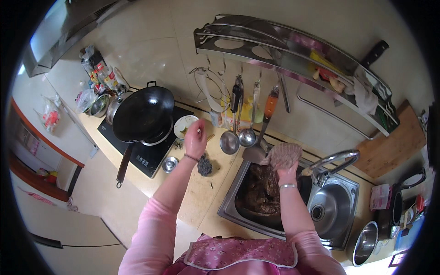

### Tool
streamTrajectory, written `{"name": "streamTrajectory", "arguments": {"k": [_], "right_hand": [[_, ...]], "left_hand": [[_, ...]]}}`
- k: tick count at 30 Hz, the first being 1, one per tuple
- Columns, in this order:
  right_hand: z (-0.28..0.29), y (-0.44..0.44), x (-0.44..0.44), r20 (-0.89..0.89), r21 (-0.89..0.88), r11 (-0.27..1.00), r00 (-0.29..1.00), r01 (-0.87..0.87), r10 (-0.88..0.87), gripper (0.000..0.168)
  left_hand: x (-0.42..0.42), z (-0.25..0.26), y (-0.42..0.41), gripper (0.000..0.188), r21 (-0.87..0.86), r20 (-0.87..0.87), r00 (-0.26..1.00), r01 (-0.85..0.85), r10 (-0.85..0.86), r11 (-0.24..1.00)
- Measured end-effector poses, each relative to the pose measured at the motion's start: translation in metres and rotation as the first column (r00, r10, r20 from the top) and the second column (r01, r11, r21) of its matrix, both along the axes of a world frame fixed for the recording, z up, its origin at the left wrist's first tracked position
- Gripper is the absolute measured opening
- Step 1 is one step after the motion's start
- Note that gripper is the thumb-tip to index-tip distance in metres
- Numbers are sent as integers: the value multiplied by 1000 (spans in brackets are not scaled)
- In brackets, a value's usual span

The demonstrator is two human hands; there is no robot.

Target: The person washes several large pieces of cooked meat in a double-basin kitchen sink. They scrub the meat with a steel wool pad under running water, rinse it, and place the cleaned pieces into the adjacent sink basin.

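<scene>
My left hand [196,140] is raised over the counter beside a small white bowl [185,125] with green scraps in it. Its fingers curl inward, and whether they hold anything is hidden. A wet, striped brownish cloth [286,155] is bunched in my right hand [288,171], above the left basin of the steel sink [229,202]. Below it, a dark brown, glossy mass [263,192] fills much of that basin; what it is cannot be made out. A grey scouring pad [205,166] lies on the counter below my left hand.
A black wok [144,113] rests on an induction cooktop [147,158], handle toward me. Ladles [229,141] and a spatula [254,153] hang above the sink's back edge. The faucet [330,161] arches near the right basin [331,209]. A small metal dish [169,165] sits left.
</scene>
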State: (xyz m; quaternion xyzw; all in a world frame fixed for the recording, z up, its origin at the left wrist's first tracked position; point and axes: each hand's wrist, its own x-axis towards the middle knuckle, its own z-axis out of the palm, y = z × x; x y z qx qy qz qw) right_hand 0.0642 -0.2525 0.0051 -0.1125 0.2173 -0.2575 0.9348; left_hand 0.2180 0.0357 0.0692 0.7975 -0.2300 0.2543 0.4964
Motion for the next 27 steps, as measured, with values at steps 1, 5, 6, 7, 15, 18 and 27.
{"name": "streamTrajectory", "arguments": {"k": [1, 5, 6, 7, 15, 18, 27], "right_hand": [[10, -7, 18, -4, -1, 1000, 1000, -2, 2, 44], [10, -45, 74, -51, -214, 975, 998, -50, 40, 47], [14, -44, 89, -115, -281, 954, 991, -101, 71, 47], [19, -52, 93, -185, -352, 926, 980, -137, 74, 47], [3, -34, 142, 21, -184, 881, 895, -435, 446, 45], [1, -25, 145, 72, -236, 860, 875, -452, 479, 40], [11, 1, 137, 3, -226, 803, 824, -552, 567, 35]], "left_hand": [[19, 9, -9, 24, 49, 20, 1000, -3, 2, 999], [85, 15, -41, 25, 347, 288, 952, 0, -106, 938], [98, 10, -47, 24, 394, 328, 933, 9, -150, 919], [103, 11, -62, 24, 462, 348, 914, 25, -207, 887], [149, 2, -89, 45, 520, 92, 882, 353, -462, 778], [156, 0, -100, 47, -68, -288, 513, 832, -809, 551], [135, 5, -132, 39, -199, -116, 281, 933, -953, 300]]}}
